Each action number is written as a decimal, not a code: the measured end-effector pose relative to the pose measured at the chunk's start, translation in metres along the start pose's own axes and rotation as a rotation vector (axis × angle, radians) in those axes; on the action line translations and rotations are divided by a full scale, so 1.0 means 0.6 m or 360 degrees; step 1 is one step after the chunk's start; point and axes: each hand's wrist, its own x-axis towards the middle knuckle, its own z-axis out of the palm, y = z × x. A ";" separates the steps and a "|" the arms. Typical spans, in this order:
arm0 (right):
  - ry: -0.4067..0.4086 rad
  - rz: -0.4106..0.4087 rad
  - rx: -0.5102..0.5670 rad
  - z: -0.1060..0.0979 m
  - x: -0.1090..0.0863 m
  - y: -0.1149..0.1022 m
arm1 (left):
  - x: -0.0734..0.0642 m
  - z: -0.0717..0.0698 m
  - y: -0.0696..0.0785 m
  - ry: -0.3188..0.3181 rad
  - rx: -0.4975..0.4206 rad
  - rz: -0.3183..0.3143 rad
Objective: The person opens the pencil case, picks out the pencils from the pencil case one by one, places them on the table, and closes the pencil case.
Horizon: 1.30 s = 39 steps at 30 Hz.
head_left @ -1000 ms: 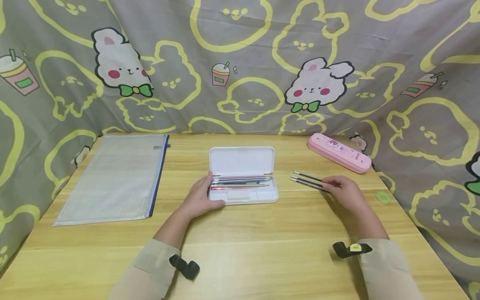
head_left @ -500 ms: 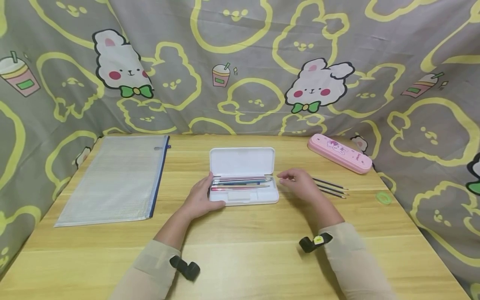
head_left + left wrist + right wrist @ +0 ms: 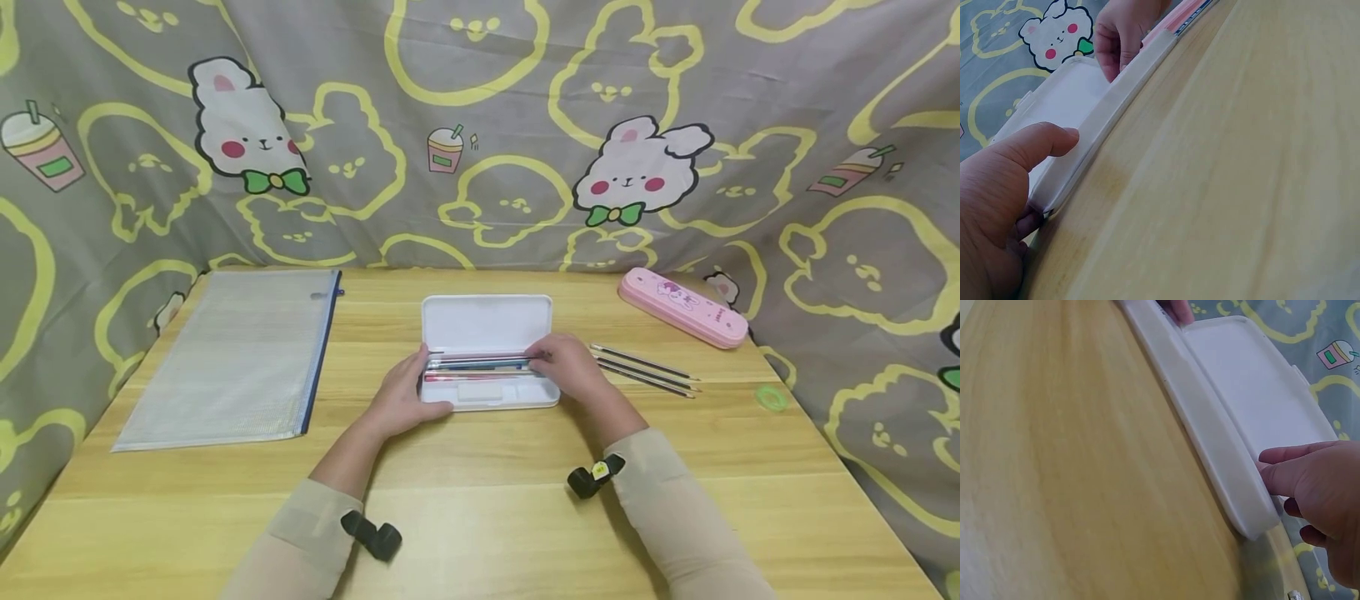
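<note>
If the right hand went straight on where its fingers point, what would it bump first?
Probably the pencils in the open white case: the right hand is at their right ends, pointing left. It may be touching them; depth is hard to judge.

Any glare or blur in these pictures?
Head: white pencil case fairly sharp, a pale sheen on the wooden table in front of it; left wrist: table looks soft, pale haze at lower right; right wrist: table soft too, pale glare at lower left.
</note>
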 end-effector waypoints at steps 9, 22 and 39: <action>-0.0012 -0.0027 -0.0159 0.008 0.006 -0.001 | 0.000 -0.001 0.002 -0.0015 0.0010 -0.0006; -0.0056 0.0038 -0.0006 -0.003 -0.008 0.003 | 0.001 -0.001 0.001 -0.0003 0.0003 -0.0020; 0.0148 0.0059 0.0177 -0.052 -0.063 0.056 | 0.001 -0.004 0.001 -0.0017 -0.0038 0.0022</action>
